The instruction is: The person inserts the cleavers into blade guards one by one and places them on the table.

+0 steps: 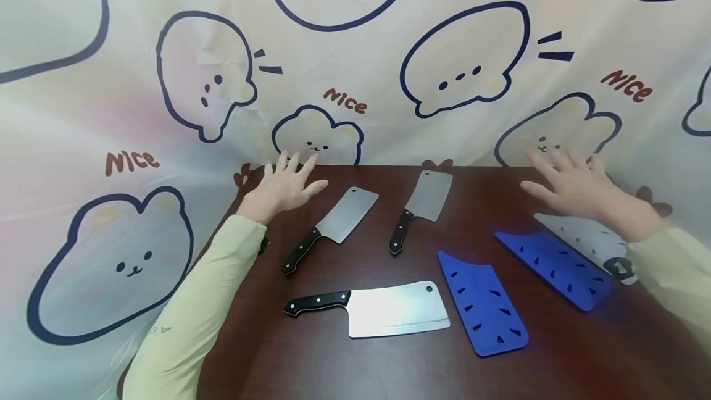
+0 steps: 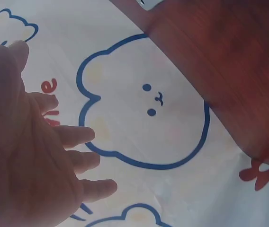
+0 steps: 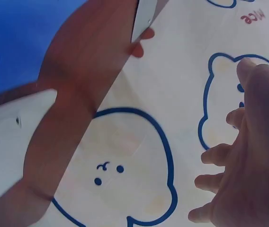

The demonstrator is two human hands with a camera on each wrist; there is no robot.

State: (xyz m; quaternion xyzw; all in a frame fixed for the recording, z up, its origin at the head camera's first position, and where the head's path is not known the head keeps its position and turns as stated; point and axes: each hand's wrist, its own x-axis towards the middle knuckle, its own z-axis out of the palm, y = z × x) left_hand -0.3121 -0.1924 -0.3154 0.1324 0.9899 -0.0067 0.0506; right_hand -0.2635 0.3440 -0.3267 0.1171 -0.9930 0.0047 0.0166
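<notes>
My left hand (image 1: pixel 283 185) is held out at the table's far left, fingers spread and holding nothing. Nearest to it lies a cleaver (image 1: pixel 347 215) with a black handle. My right hand (image 1: pixel 574 184) hovers at the far right with its fingers spread, close over a white blade sheath (image 1: pixel 583 236). A second cleaver (image 1: pixel 430 196) lies at the back middle, and a larger cleaver (image 1: pixel 397 310) lies in front, handle to the left. Two blue blade sheaths (image 1: pixel 486 307) with small slots lie to the right of the cleavers. Both wrist views show empty, spread fingers.
The dark brown table (image 1: pixel 333 366) meets a cartoon-printed curtain (image 1: pixel 378 79) at its back and sides. A small black object (image 1: pixel 263 244) peeks out beside the left sleeve. The right sleeve (image 1: pixel 674 270) overlaps part of the white sheath in the head view.
</notes>
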